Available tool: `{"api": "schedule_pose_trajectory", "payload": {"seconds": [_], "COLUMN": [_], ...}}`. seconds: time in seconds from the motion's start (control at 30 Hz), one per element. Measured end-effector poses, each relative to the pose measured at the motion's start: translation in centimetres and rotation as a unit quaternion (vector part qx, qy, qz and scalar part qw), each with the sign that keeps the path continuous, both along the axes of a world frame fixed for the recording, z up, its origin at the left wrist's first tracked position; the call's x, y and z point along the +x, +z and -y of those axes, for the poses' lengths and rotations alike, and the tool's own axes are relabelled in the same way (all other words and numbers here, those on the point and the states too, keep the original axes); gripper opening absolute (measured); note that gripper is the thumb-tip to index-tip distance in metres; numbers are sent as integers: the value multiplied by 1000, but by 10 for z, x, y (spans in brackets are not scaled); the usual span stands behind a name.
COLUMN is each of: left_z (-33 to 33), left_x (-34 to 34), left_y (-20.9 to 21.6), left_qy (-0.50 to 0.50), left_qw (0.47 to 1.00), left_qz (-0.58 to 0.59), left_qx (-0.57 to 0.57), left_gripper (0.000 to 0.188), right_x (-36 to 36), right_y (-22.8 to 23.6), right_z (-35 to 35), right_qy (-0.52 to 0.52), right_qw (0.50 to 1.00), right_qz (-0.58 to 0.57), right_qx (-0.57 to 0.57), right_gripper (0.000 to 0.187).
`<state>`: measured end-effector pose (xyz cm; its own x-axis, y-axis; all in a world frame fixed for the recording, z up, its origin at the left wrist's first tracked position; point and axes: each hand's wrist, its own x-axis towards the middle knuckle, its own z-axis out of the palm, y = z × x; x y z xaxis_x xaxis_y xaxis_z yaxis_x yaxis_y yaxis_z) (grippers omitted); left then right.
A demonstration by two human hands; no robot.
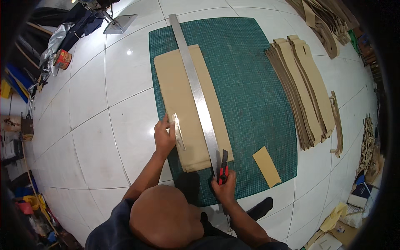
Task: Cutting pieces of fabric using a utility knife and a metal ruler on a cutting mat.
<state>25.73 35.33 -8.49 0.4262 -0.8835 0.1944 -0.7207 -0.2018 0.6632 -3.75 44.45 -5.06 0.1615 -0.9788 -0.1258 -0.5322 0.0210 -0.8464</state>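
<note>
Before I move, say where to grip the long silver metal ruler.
Probably pinch the long silver metal ruler by its far end, from the far side: that end juts past the folded tan fabric, while the right hand holds a red-and-black cutter by the near end.

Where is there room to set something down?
The green mat is bare between the folded tan fabric and the strip stack, above the small tan piece; so are white tiles between mat and red can. Crowded: the fabric, under ruler and left hand, and its near edge, by the red cutter in the right hand.
</note>
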Motion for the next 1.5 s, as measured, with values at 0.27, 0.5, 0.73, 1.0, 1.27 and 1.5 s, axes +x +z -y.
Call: {"api": "schedule_pose_trajectory", "payload": {"seconds": [0.27, 0.5, 0.73, 1.0, 1.27, 1.5], "left_z": [26, 166, 228, 227, 224, 218], "left_x": [18, 57, 50, 43, 47, 66], "left_y": [22, 48, 9, 12, 9, -1], "left_qy": [53, -86, -111, -97, -90, -88], "left_qw": [995, 985, 956, 967, 974, 975], "left_qz": [78, 150, 247, 210, 186, 190], "left_qx": [16, 3, 115, 105, 96, 78], "left_gripper": [54, 74, 92, 101, 100, 98], "right_x": [1, -87, -152, -135, -139, -29], "right_y": [18, 21, 5, 24, 39, 56], "right_z": [7, 138, 172, 109, 139, 237], "right_qy": [-27, -176, -114, -39, -58, -5], "right_qw": [998, 961, 903, 943, 949, 992], "right_qz": [-20, -211, -380, -321, -278, 57], "right_qx": [60, -36, -164, -75, 140, 115], "right_gripper": [36, 36, 39, 53, 45, 29]}}
